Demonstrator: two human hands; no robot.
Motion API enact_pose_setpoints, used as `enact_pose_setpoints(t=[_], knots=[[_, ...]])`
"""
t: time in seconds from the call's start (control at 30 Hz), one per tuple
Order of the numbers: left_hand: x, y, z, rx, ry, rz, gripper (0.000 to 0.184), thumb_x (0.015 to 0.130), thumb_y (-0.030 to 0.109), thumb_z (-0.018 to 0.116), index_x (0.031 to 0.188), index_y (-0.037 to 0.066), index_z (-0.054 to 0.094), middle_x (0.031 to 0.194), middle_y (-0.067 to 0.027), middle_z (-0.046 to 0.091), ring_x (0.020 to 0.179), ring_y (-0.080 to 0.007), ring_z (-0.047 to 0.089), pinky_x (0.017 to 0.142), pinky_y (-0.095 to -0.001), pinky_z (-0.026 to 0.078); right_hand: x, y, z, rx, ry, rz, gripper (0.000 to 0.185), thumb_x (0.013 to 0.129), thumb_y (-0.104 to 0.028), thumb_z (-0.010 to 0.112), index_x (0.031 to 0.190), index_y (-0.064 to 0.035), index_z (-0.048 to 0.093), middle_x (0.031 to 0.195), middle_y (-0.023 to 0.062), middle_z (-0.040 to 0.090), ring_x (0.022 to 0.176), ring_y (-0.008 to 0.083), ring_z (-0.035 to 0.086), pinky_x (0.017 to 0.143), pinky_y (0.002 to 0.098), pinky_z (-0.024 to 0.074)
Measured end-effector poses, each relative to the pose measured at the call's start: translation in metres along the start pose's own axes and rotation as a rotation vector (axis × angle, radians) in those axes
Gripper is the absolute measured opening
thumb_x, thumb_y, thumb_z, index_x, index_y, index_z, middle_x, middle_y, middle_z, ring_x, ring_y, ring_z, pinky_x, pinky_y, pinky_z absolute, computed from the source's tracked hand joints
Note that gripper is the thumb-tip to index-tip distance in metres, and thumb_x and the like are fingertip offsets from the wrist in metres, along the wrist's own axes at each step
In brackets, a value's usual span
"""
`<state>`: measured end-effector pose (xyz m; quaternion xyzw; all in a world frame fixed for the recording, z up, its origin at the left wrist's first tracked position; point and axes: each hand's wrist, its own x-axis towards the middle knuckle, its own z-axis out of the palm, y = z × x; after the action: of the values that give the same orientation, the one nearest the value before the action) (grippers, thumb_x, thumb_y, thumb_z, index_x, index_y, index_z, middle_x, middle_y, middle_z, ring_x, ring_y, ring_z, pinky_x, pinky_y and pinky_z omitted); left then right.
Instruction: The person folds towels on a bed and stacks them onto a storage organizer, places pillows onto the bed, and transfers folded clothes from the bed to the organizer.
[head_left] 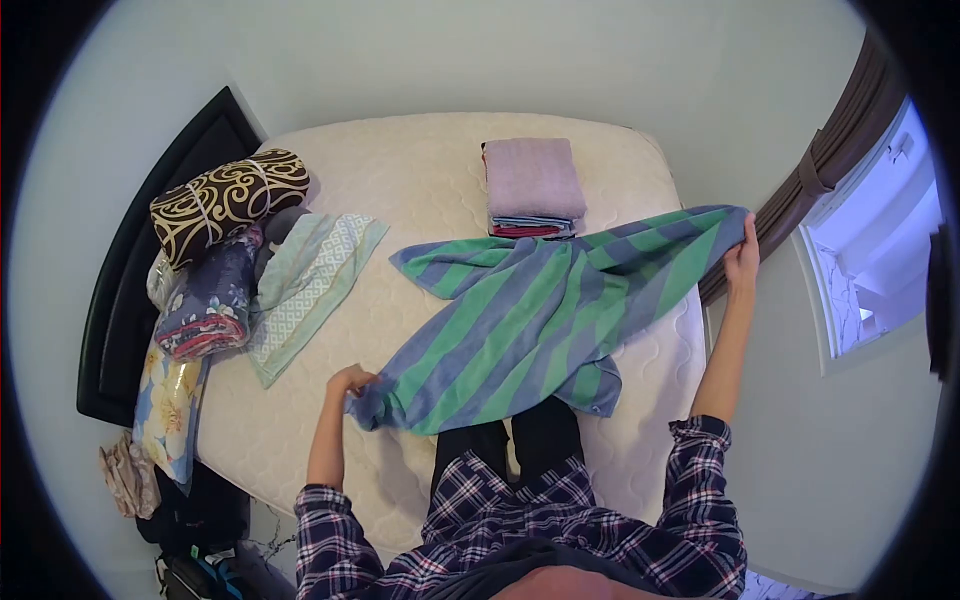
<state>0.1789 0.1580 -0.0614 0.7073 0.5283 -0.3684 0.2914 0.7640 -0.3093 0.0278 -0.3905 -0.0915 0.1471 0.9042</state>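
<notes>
A large green and blue striped towel (500,330) is spread over the mattress, wrinkled, with its near edge by my legs. My left hand (352,381) is closed on its lower left corner, at the mattress's near left part. Raised at the right, my right hand (743,258) grips the opposite upper corner, so the cloth stretches diagonally between the two. One flap of the towel points left and another hangs at the lower right. Just beyond it sits a folded stack with a mauve towel (533,180) on top.
On the mattress (420,150), at the left, lie a patterned brown roll (230,203), a floral folded bundle (207,300) and a pale patterned cloth (312,290). A black headboard (110,330) stands behind them. Bags (195,515) rest at the lower left; a curtain (815,165) hangs right.
</notes>
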Motion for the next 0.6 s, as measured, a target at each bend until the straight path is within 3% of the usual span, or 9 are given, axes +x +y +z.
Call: enact_pose_setpoints(t=[0.1, 0.13, 0.17, 0.2, 0.27, 0.33, 0.4, 0.53, 0.6], knots=[[0.060, 0.023, 0.028, 0.039, 0.267, 0.120, 0.067, 0.061, 0.049, 0.062, 0.110, 0.005, 0.049, 0.103, -0.0179, 0.054, 0.091, -0.0289, 0.054, 0.078, -0.0386, 0.042, -0.036, 0.049, -0.007, -0.030, -0.031, 0.009, 0.033, 0.086, -0.032, 0.044, 0.102, -0.0042, 0.052, 0.096, 0.0058, 0.056, 0.093, 0.0161, 0.051, 0.082, 0.0316, 0.0394], [0.066, 0.037, 0.041, 0.082, 0.380, 0.182, 0.072, 0.060, 0.052, 0.062, 0.115, 0.008, 0.044, 0.109, -0.0193, 0.048, 0.099, -0.0302, 0.048, 0.082, -0.0422, 0.039, -0.065, 0.073, 0.004, -0.196, 0.170, 0.218, 0.037, 0.086, -0.032, 0.044, 0.111, -0.0054, 0.048, 0.105, 0.0061, 0.053, 0.099, 0.0178, 0.047, 0.085, 0.0326, 0.0358], [0.072, 0.055, 0.047, 0.126, 0.502, 0.248, 0.079, 0.058, 0.055, 0.062, 0.119, 0.010, 0.040, 0.115, -0.0207, 0.043, 0.108, -0.0316, 0.042, 0.086, -0.0457, 0.035, -0.054, 0.137, -0.069, -0.598, -0.265, 0.212, 0.036, 0.082, -0.032, 0.049, 0.106, -0.0059, 0.051, 0.101, 0.0047, 0.055, 0.091, 0.0157, 0.050, 0.077, 0.0304, 0.0392], [0.077, 0.075, 0.051, 0.117, 0.508, 0.275, 0.079, 0.058, 0.055, 0.062, 0.119, 0.010, 0.040, 0.115, -0.0207, 0.043, 0.108, -0.0316, 0.042, 0.086, -0.0457, 0.035, -0.084, 0.151, -0.048, -0.555, -0.243, 0.574, 0.030, 0.079, -0.026, 0.053, 0.102, -0.0071, 0.052, 0.094, 0.0038, 0.057, 0.077, 0.0112, 0.052, 0.066, 0.0265, 0.0411], [0.078, 0.101, 0.064, 0.112, 0.556, 0.159, 0.079, 0.058, 0.054, 0.064, 0.120, 0.012, 0.037, 0.123, -0.0176, 0.033, 0.117, -0.0307, 0.031, 0.090, -0.0470, 0.031, -0.111, 0.177, -0.024, -0.449, -0.157, 0.791, 0.025, 0.077, -0.021, 0.058, 0.097, -0.0071, 0.053, 0.081, 0.0014, 0.057, 0.061, 0.0075, 0.050, 0.055, 0.0195, 0.0378], [0.093, 0.112, 0.069, 0.115, 0.660, 0.179, 0.082, 0.057, 0.052, 0.065, 0.121, 0.012, 0.034, 0.118, -0.0176, 0.041, 0.112, -0.0302, 0.039, 0.088, -0.0473, 0.033, -0.118, 0.194, -0.017, -0.410, -0.054, 0.777, 0.035, 0.074, -0.027, 0.062, 0.100, -0.0067, 0.051, 0.079, 0.0014, 0.056, 0.062, 0.0077, 0.050, 0.054, 0.0194, 0.0371], [0.113, 0.116, 0.066, -0.032, 0.430, 0.367, 0.085, 0.055, 0.052, 0.066, 0.122, 0.012, 0.031, 0.109, -0.0168, 0.050, 0.102, -0.0288, 0.049, 0.085, -0.0470, 0.035, -0.112, 0.217, -0.023, -0.758, 0.191, 0.701, 0.047, 0.070, -0.034, 0.065, 0.107, -0.0105, 0.046, 0.081, -0.0018, 0.054, 0.082, 0.0109, 0.053, 0.072, 0.0313, 0.0377], [0.112, 0.130, 0.066, -0.218, 0.135, 0.483, 0.071, 0.052, 0.054, 0.068, 0.099, 0.002, 0.057, 0.093, -0.0177, 0.059, 0.089, -0.0291, 0.056, 0.077, -0.0386, 0.042, -0.103, 0.277, -0.062, -1.045, 0.420, 0.424, 0.074, 0.064, -0.040, 0.069, 0.117, -0.0011, 0.035, 0.092, 0.0066, 0.055, 0.086, 0.0191, 0.052, 0.078, 0.0358, 0.0386], [0.108, 0.136, 0.068, -0.223, 0.181, 0.539, 0.057, 0.060, 0.048, 0.067, 0.089, -0.001, 0.062, 0.088, -0.0151, 0.061, 0.083, -0.0246, 0.058, 0.072, -0.0332, 0.044, -0.103, 0.285, -0.053, -1.050, 0.457, 0.358, 0.074, 0.065, -0.041, 0.069, 0.117, 0.0014, 0.037, 0.096, 0.0100, 0.055, 0.087, 0.0208, 0.052, 0.078, 0.0348, 0.0395]])
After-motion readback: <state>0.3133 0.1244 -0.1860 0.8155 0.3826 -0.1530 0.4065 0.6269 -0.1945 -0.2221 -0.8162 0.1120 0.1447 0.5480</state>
